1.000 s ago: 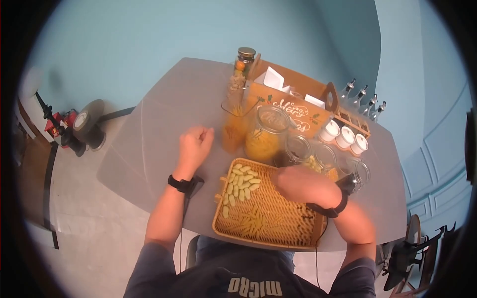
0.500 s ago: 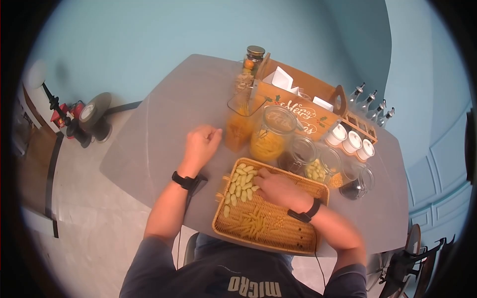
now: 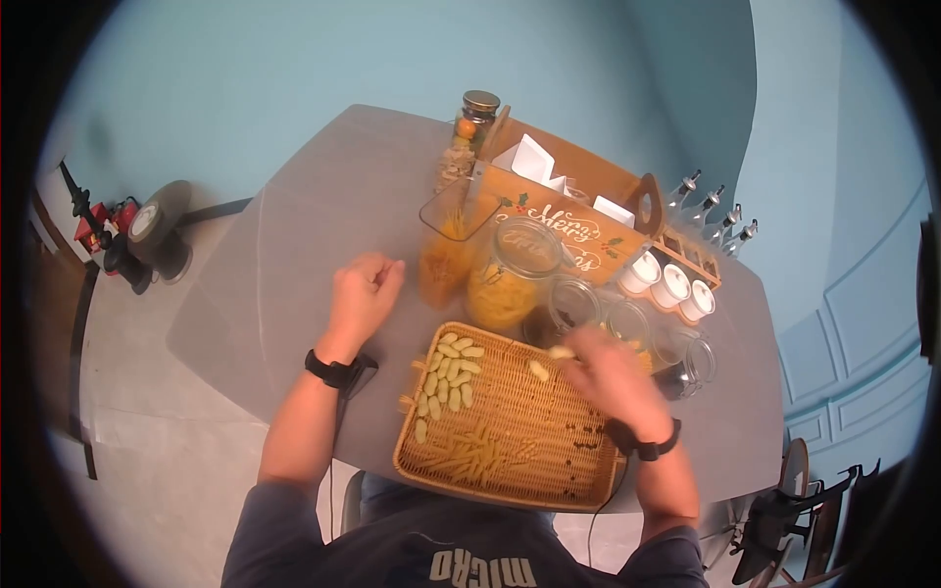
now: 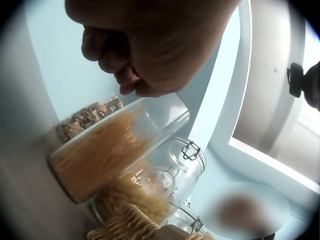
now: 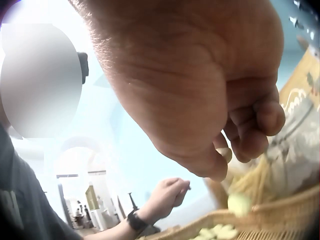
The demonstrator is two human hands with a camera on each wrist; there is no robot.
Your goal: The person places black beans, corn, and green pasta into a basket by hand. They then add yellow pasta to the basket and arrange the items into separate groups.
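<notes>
My right hand [image 3: 619, 382] is over the far right part of the wicker basket [image 3: 512, 404], fingers bent down. A pale peanut-shaped piece [image 5: 225, 154] is pinched at its fingertips. Another blurred pale piece [image 3: 538, 370] shows just left of the hand, above the basket. Similar peanut-shaped pieces [image 3: 451, 374] lie along the basket's left side. Short pasta [image 3: 470, 456] and small dark bits [image 3: 578, 446] spread over the near side. My left hand [image 3: 365, 299] is beside the tall spaghetti jar [image 3: 446, 265], fingers loosely curled, with nothing visible in it.
Beyond the basket stands a row of clip-top glass jars, including a large pasta jar [image 3: 505, 294] and a jar of dark contents [image 3: 674, 380]. Behind are a wooden box [image 3: 549, 211], white lidded pots [image 3: 671, 285] and glass bottles [image 3: 706, 211].
My right hand went from the basket's right side to the pale pieces at left, then back right with some of them. Fewer lie in that group now. My left hand stays by the spaghetti jar.
</notes>
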